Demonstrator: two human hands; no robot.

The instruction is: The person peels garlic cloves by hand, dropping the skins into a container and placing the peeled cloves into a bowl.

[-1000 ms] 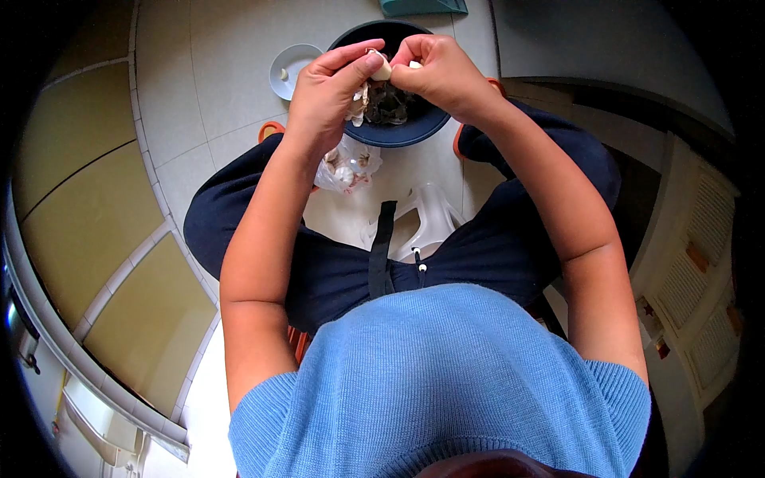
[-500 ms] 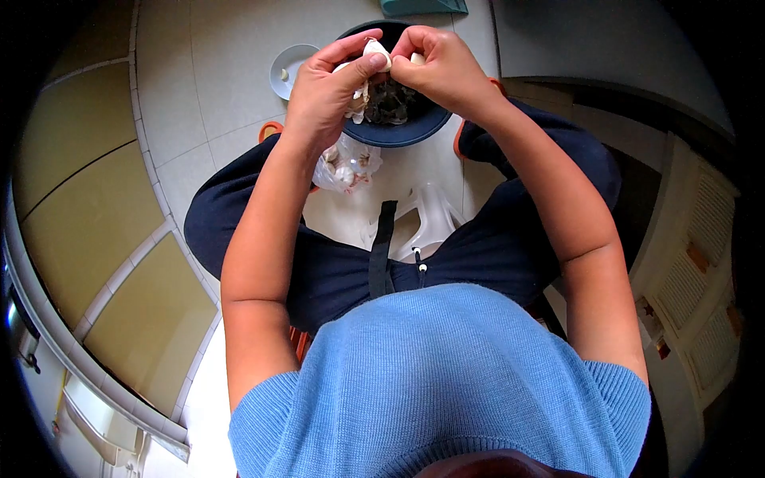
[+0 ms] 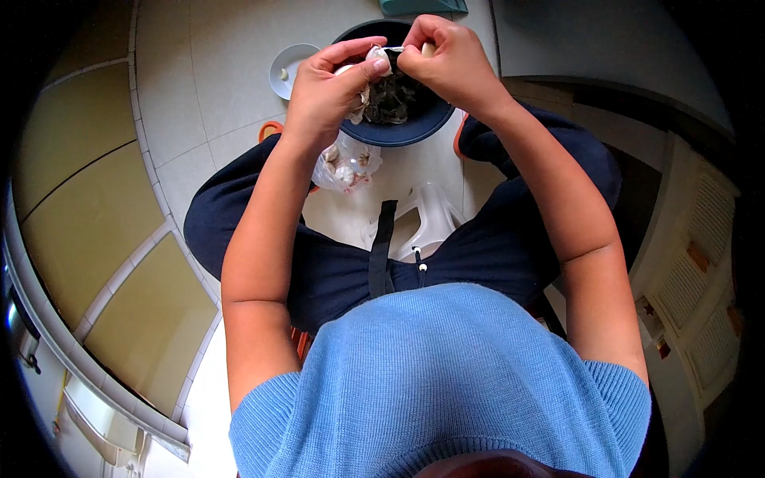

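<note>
Over a dark round bin (image 3: 398, 137), my left hand (image 3: 331, 88) grips a white garlic piece (image 3: 379, 60) between thumb and fingers, with papery skins below it in the palm. My right hand (image 3: 450, 62) is closed in a pinch on a thin strip of garlic skin (image 3: 394, 49) that stretches from the piece. A pale clove (image 3: 429, 49) shows tucked in the fingers of the same hand. Dark crumpled matter (image 3: 390, 99) lies inside the bin.
A white plate (image 3: 279, 64) with a small clove stands left of the bin. A clear plastic bag (image 3: 347, 163) of garlic bulbs lies nearer to me. Between my legs is a white plastic stool (image 3: 433, 215). A teal dustpan-like object (image 3: 422, 6) is at the top.
My right hand has moved up and to the right, away from my left hand, drawing out the strip of skin. The garlic piece in my left hand has turned a little.
</note>
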